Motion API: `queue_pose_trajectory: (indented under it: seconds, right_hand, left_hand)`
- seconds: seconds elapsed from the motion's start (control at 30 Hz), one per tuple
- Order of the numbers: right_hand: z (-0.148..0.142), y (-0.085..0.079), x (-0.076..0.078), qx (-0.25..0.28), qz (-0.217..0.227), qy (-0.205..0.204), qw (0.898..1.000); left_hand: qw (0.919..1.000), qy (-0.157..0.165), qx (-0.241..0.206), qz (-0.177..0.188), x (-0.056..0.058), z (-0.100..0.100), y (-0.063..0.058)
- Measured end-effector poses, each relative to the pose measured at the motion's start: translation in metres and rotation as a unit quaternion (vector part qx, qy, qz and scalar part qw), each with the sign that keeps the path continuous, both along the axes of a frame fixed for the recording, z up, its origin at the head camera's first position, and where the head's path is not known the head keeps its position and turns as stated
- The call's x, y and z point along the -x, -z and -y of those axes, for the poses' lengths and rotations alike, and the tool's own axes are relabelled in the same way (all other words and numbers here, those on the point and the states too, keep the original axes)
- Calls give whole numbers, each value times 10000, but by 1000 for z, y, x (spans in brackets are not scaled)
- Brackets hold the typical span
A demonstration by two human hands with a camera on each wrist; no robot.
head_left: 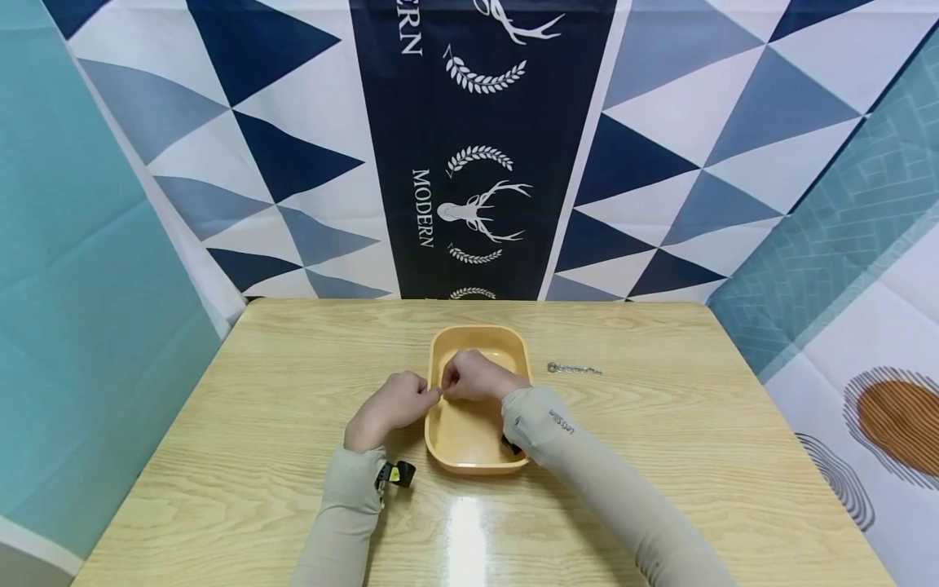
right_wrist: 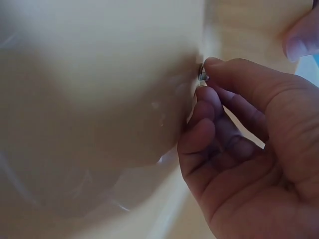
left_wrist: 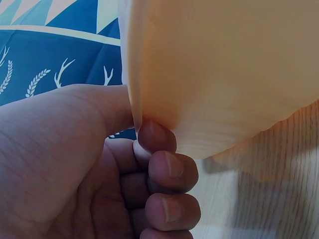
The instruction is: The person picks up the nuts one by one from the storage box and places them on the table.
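A yellow plastic basin (head_left: pixel 469 467) sits on the table. My left hand (head_left: pixel 392 405) is at its left side; in the left wrist view, the thumb and curled fingers (left_wrist: pixel 172 167) pinch the basin's rim (left_wrist: pixel 135 64). Reaching over the basin from the right, my right hand (head_left: pixel 477 377) has its fingertips close to the inner left wall. The right wrist view shows that hand pinching a small shiny metal piece (right_wrist: pixel 203 73) between thumb and index finger, against the wall. Most of this piece is hidden by the fingers, so its kind cannot be told.
A short metal chain-like strip (head_left: pixel 575 369) lies on the wooden table (head_left: pixel 293 367), to the right of the basin. A patterned cloth (head_left: pixel 484 163) hangs behind the table's far edge. Light-coloured sleeves cover both forearms, and the right one crosses the basin's right rim.
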State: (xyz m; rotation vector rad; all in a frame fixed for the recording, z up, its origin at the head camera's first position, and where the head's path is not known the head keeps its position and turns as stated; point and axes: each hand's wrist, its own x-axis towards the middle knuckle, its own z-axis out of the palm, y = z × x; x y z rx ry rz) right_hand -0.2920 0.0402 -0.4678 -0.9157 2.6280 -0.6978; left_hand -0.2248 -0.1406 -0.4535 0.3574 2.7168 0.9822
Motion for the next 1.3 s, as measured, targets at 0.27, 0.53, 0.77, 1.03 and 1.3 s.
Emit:
queue_pose_trajectory:
  seconds: [0.27, 0.53, 0.77, 1.03, 1.3]
  right_hand:
    - [-1, -2, -1, -141, 122, 92, 9998]
    - [-4, -7, -3, -254, 127, 184, 9994]
    - [-11, -14, -4, -135, 229, 228, 9994]
    - [-25, -29, -3, 4, 187, 112, 9998]
    - [-35, -45, 1, -116, -90, 92, 9998]
  left_hand:
    - [10000, -5, -18, 20, 0, 0, 1]
    - [10000, 26, -47, 50, 1, -1, 1]
    - [9998, -11, -52, 166, 1, 0, 1]
    - [9998, 17, -34, 207, 0, -1, 2]
    - [9999, 16, -34, 148, 0, -2, 2]
